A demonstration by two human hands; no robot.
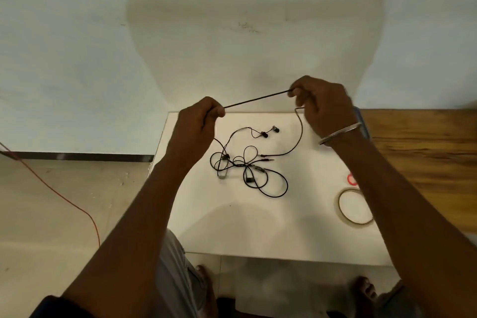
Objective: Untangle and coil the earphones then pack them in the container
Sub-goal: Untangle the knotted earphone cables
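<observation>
Head | left hand (198, 124), right hand (325, 108) pinch earphones (255, 98) taut between them | rest tangled on table (258, 230)

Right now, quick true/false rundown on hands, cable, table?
1. The left hand and right hand pinch a cable stretched taut between them. True.
2. All the earphone wire is lifted off the table. False: a tangle lies on it.
3. A thin ring lies on the table beside the right forearm. True.
4. The left wrist wears a metal band. False: the bracelet is on the right wrist.
</observation>
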